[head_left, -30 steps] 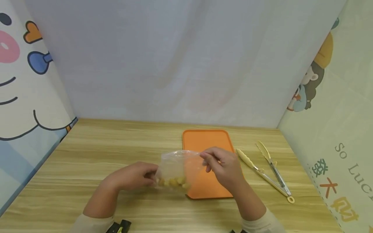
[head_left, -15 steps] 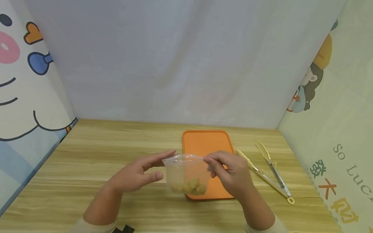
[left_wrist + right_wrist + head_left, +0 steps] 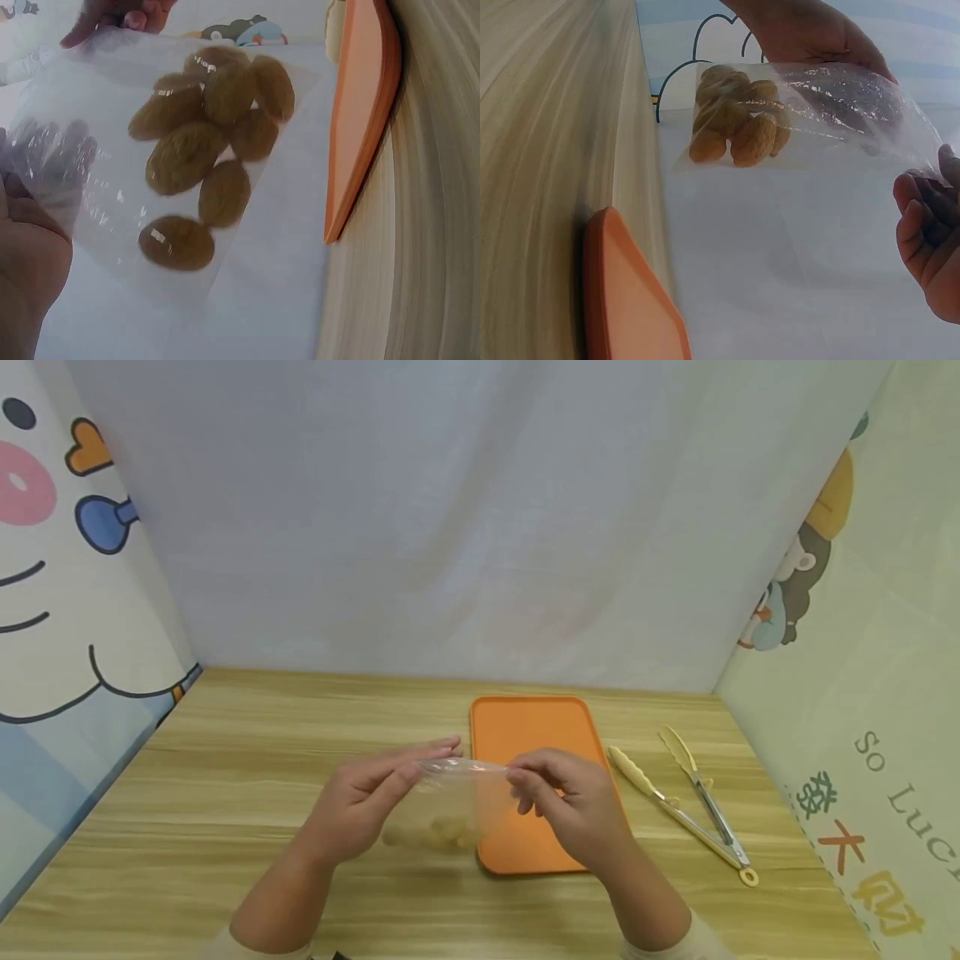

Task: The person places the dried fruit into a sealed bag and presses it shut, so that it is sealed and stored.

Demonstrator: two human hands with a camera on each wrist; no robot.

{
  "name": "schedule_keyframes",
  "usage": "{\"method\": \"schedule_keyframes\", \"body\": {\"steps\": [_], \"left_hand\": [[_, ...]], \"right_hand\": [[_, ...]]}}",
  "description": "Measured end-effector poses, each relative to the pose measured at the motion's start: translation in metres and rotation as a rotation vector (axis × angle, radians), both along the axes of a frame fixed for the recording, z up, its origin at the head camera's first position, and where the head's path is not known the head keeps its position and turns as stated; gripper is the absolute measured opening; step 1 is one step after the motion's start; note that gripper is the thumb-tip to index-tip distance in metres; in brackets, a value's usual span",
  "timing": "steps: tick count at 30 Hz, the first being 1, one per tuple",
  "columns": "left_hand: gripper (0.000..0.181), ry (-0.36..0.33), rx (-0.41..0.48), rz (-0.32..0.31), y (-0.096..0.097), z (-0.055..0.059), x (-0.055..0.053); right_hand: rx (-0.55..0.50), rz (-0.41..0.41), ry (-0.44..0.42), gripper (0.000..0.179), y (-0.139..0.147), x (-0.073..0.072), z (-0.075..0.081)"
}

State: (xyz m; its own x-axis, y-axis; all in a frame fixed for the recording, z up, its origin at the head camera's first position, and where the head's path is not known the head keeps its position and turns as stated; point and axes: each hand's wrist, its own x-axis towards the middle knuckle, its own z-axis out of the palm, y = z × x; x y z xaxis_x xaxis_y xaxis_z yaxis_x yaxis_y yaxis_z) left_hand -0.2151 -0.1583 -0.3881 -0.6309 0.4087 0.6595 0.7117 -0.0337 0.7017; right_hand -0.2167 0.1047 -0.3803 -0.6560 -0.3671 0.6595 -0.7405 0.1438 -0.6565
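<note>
A clear plastic bag [image 3: 431, 806] hangs between my two hands above the table, with several oval, tan, rough-skinned pieces [image 3: 754, 140] like nuts in its bottom. At its top right corner, my right hand [image 3: 573, 806] pinches the rim between thumb and fingers. My left hand [image 3: 351, 810] holds the top left of the rim, thumb on the near side and long fingers behind the plastic. In the left wrist view those left fingers [image 3: 52, 157] show through the film. The bag's mouth looks narrow and drawn nearly flat.
An orange tray [image 3: 536, 722] lies on the wooden table [image 3: 300, 718], partly behind the bag and right hand. Cream-tipped metal tongs [image 3: 693, 828] lie spread to its right. A pale cloth [image 3: 450, 527] stands behind, with printed sheets at both sides.
The left hand let go of the bag's lower left side, rose to its top edge and now holds the rim. The bag swung right, then back left; its mouth narrowed.
</note>
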Motion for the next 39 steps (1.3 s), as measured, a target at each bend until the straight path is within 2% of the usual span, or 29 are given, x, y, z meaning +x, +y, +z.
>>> {"method": "schedule_keyframes", "body": {"steps": [3, 5, 9, 12, 16, 20, 23, 25, 29, 32, 36, 39], "left_hand": [[0.038, -0.013, 0.112, 0.031, -0.001, 0.002, 0.001], [0.036, -0.06, 0.196, 0.062, -0.002, 0.005, 0.003], [0.035, -0.158, 0.393, 0.075, -0.003, 0.013, 0.007], [0.037, -0.172, 0.536, -0.006, -0.002, 0.017, 0.007], [0.043, -0.153, 0.636, -0.101, 0.0, 0.021, 0.006], [0.044, -0.145, 0.661, -0.14, 0.0, 0.022, 0.006], [0.044, -0.16, 0.667, -0.129, -0.001, 0.023, 0.007], [0.043, -0.168, 0.659, -0.101, -0.003, 0.024, 0.008], [0.037, -0.18, 0.627, -0.042, -0.006, 0.025, 0.008], [0.034, -0.219, 0.615, -0.008, -0.007, 0.025, 0.008], [0.031, -0.313, 0.583, 0.054, -0.006, 0.024, 0.009], [0.029, -0.362, 0.507, 0.112, -0.005, 0.022, 0.01]], "right_hand": [[0.134, 0.005, -0.1, 0.016, -0.002, 0.0, -0.004], [0.269, 0.006, -0.145, 0.019, -0.004, -0.001, -0.007], [0.554, 0.026, -0.219, 0.031, -0.01, -0.001, -0.015], [0.685, 0.07, -0.192, 0.035, -0.015, -0.002, -0.022], [0.713, 0.118, -0.106, 0.027, -0.019, -0.003, -0.03], [0.669, 0.136, -0.05, 0.017, -0.021, -0.005, -0.034], [0.67, 0.135, -0.039, 0.013, -0.02, -0.007, -0.036], [0.68, 0.138, -0.061, 0.012, -0.019, -0.008, -0.037], [0.683, 0.156, -0.159, 0.014, -0.016, -0.013, -0.042], [0.671, 0.171, -0.214, 0.017, -0.016, -0.016, -0.045], [0.687, 0.181, -0.219, 0.021, -0.016, -0.018, -0.049], [0.733, 0.18, -0.186, 0.022, -0.015, -0.018, -0.048]]}}
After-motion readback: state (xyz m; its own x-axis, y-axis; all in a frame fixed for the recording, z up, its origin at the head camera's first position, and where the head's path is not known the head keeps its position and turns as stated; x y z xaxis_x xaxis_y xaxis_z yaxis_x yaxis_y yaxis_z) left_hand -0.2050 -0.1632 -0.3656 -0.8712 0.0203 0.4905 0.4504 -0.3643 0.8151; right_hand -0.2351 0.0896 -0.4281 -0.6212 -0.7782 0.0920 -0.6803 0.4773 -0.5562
